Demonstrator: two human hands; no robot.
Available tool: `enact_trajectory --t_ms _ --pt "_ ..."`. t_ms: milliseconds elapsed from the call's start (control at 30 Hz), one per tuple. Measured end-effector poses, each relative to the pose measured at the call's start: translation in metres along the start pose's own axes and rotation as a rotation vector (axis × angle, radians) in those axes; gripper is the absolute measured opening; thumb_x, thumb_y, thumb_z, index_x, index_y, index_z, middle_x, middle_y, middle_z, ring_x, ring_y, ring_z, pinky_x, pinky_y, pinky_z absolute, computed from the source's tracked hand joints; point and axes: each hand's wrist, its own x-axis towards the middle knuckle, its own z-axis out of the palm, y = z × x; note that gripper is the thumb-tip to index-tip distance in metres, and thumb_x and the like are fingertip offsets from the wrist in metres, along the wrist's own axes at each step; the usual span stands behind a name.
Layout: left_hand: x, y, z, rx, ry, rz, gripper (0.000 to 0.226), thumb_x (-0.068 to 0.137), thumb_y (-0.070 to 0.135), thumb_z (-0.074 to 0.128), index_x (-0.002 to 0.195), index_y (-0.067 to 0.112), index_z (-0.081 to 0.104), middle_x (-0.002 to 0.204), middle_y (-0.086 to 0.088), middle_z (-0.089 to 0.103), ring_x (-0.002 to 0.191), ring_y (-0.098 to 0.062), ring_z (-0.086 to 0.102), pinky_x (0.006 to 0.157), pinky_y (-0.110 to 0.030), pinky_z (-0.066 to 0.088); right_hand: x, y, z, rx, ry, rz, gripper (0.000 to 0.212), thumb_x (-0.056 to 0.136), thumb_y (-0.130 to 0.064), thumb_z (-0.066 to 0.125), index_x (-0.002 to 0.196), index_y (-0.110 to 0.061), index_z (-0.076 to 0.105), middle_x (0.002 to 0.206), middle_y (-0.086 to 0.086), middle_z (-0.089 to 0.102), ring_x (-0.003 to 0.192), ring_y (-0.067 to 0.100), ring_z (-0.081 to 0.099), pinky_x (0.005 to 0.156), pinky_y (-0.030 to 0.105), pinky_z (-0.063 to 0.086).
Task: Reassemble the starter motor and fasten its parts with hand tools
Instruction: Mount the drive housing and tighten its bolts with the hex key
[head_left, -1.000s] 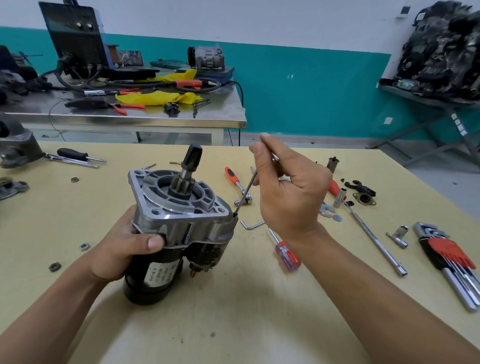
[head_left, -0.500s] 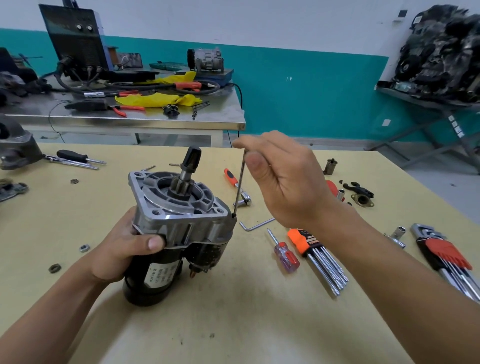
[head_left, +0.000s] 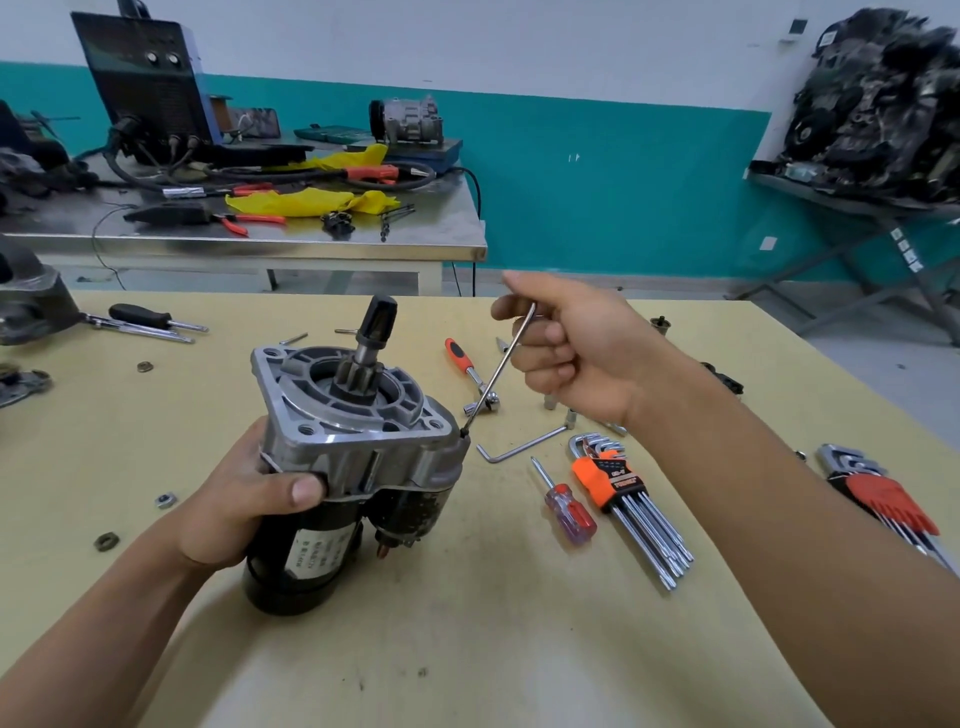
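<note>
Head view: the starter motor (head_left: 358, 457) stands on the yellow table (head_left: 467, 649), pinion end up, slightly tilted. The left hand (head_left: 244, 499) grips its housing from the left, thumb across the near side. The right hand (head_left: 571, 353) holds an L-shaped hex key (head_left: 498, 371) by its bent end — long arm slanting down, tip at the flange's right corner. Right of the motor lie a loose hex key (head_left: 524, 446), a small screwdriver (head_left: 569, 512) and an orange key set (head_left: 628, 504) — farther right, a red key set (head_left: 883, 499).
</note>
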Motion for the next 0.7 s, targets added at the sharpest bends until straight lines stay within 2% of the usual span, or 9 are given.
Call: enact_trajectory --t_ms 67,133,233,300,400,500,567,633,700 --pt "0.000 0.000 0.000 -0.007 0.006 0.002 0.058 0.066 0.022 0.053 0.121 0.034 0.069 0.115 0.009 0.073 0.105 -0.011 0.069 0.087 -0.023 0.056 -0.001 0.004 -0.001 0.193 -0.072 0.027 0.029 0.100 -0.034 0.052 0.083 -0.013 0.065 0.044 -0.009 0.029 0.038 0.004 0.025 0.039 0.015 0.018" --pt "0.000 0.000 0.001 -0.010 0.006 0.003 0.058 0.067 0.021 0.052 0.120 0.035 0.069 0.114 0.010 0.073 0.105 -0.010 0.069 0.086 -0.023 0.056 -0.002 0.013 0.002 0.369 -0.108 -0.023 0.027 0.097 -0.033 0.053 0.082 -0.015 0.065 0.044 -0.009 0.032 0.039 0.003 0.028 0.037 0.014 0.023" --pt "0.000 -0.001 0.000 -0.022 0.013 -0.002 0.058 0.065 0.022 0.053 0.119 0.035 0.070 0.113 0.010 0.074 0.103 -0.010 0.070 0.085 -0.023 0.056 -0.003 0.027 0.009 0.522 -0.066 -0.195 0.021 0.085 -0.032 0.062 0.076 -0.014 0.063 0.048 -0.006 0.041 0.044 0.005 0.036 0.039 0.015 0.034" --pt "-0.001 -0.001 0.000 -0.025 0.021 -0.005 0.058 0.064 0.023 0.054 0.118 0.035 0.071 0.112 0.009 0.074 0.103 -0.010 0.070 0.085 -0.023 0.057 -0.002 0.034 0.015 0.499 0.025 -0.367 0.019 0.079 -0.031 0.067 0.073 -0.013 0.065 0.051 -0.003 0.047 0.045 0.007 0.042 0.041 0.017 0.038" --pt "-0.001 -0.002 0.000 -0.015 0.030 -0.005 0.057 0.064 0.024 0.054 0.117 0.035 0.071 0.112 0.009 0.074 0.103 -0.011 0.070 0.084 -0.023 0.057 0.000 0.041 0.021 0.308 0.171 -0.630 0.020 0.077 -0.031 0.071 0.064 -0.017 0.069 0.049 -0.001 0.054 0.043 0.010 0.047 0.043 0.020 0.041" --pt "-0.001 -0.002 -0.001 -0.003 0.022 0.001 0.058 0.065 0.023 0.053 0.120 0.035 0.069 0.114 0.009 0.074 0.105 -0.011 0.070 0.086 -0.023 0.057 0.004 0.043 0.017 -0.052 0.313 -0.878 0.023 0.088 -0.019 0.072 0.066 -0.017 0.068 0.051 -0.005 0.058 0.044 0.011 0.052 0.045 0.022 0.043" --pt "0.000 -0.002 -0.001 0.001 0.008 0.001 0.058 0.067 0.023 0.053 0.121 0.035 0.069 0.115 0.010 0.073 0.106 -0.010 0.069 0.086 -0.023 0.056 0.004 0.038 0.011 -0.289 0.406 -1.037 0.023 0.086 -0.018 0.073 0.066 -0.011 0.065 0.052 -0.004 0.056 0.046 0.012 0.049 0.046 0.028 0.042" --pt "-0.001 -0.003 -0.002 0.004 -0.008 0.003 0.058 0.068 0.021 0.052 0.122 0.034 0.068 0.116 0.009 0.073 0.106 -0.010 0.069 0.086 -0.024 0.056 0.003 0.030 0.006 -0.490 0.454 -1.146 0.030 0.084 -0.020 0.075 0.062 -0.003 0.063 0.051 0.004 0.054 0.045 0.017 0.045 0.045 0.033 0.039" --pt "-0.001 -0.003 -0.002 0.000 0.001 -0.002 0.058 0.068 0.021 0.052 0.122 0.034 0.068 0.116 0.009 0.073 0.106 -0.010 0.069 0.086 -0.024 0.057 0.001 0.022 0.005 -0.671 0.474 -1.166 0.034 0.085 -0.021 0.077 0.062 0.001 0.065 0.048 0.005 0.052 0.044 0.017 0.041 0.044 0.033 0.036"
